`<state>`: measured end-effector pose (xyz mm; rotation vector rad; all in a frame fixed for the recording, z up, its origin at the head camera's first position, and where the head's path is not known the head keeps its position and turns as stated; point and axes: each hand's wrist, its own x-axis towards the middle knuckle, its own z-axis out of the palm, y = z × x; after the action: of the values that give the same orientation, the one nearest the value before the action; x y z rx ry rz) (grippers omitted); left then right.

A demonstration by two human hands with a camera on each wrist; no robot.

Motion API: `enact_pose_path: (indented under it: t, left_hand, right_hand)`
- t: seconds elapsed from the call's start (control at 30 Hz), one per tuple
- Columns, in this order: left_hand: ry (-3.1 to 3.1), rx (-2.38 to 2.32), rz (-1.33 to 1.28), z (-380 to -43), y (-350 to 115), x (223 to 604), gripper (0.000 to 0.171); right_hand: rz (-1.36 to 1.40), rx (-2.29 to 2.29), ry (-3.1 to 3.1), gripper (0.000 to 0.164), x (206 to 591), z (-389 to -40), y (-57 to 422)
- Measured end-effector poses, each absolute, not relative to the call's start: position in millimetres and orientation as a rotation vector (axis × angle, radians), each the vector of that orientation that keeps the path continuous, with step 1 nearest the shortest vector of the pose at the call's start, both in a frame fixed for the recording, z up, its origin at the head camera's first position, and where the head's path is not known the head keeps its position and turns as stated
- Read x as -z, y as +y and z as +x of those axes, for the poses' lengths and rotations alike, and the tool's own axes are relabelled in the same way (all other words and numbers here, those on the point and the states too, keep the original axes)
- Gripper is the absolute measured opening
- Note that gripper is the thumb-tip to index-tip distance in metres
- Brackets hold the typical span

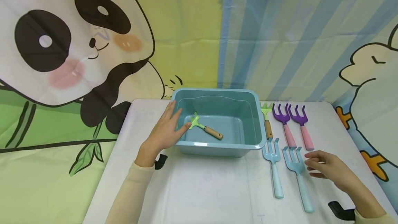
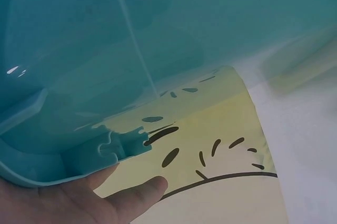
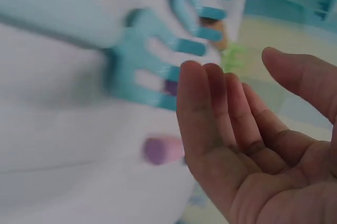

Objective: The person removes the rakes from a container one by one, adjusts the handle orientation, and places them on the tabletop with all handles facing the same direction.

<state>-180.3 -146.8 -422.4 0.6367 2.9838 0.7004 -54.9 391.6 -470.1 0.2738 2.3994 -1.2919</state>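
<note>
My left hand (image 1: 166,130) rests at the left rim of a blue plastic basin (image 1: 217,149), fingers extended and thumb over the inside. In the left wrist view, fingers (image 2: 138,195) show beside the basin's underside (image 2: 158,19). Inside the basin lies a small green rake with a wooden handle (image 1: 212,133). My right hand (image 1: 331,168) hovers beside a light blue hand fork (image 1: 301,182), fingers loosely bent and holding nothing. Another light blue hand fork (image 1: 274,172) lies to its left. In the right wrist view, the fingers (image 3: 197,113) and thumb stand apart.
Right of the basin lie a second green rake with a wooden handle (image 1: 267,123) and two purple hand forks with pink handles, one nearer (image 1: 287,130) and one farther right (image 1: 305,132). All lie on a white table (image 1: 211,189). Behind hangs a cartoon panda cloth (image 1: 186,37).
</note>
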Motion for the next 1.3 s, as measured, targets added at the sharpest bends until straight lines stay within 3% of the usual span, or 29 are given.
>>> enact_pose_path:
  t: [0.4, 0.77, 1.3]
  left_hand:
    - [2.974, -0.724, 0.632, -179.9, -148.0, 424.2, 0.088]
    - [2.985, -0.727, 0.649, -179.6, -147.7, 424.1, 0.089]
    - [3.000, -0.717, 0.664, -180.5, -146.9, 423.7, 0.081]
  right_hand:
    - [-0.116, 1.423, 2.383, 0.045, 394.1, -110.0, 360.2]
    - [-0.305, 1.497, 2.267, 0.045, 334.0, -164.6, 296.9]
    - [-0.393, 1.404, 2.064, 0.046, 328.4, -229.2, 210.3]
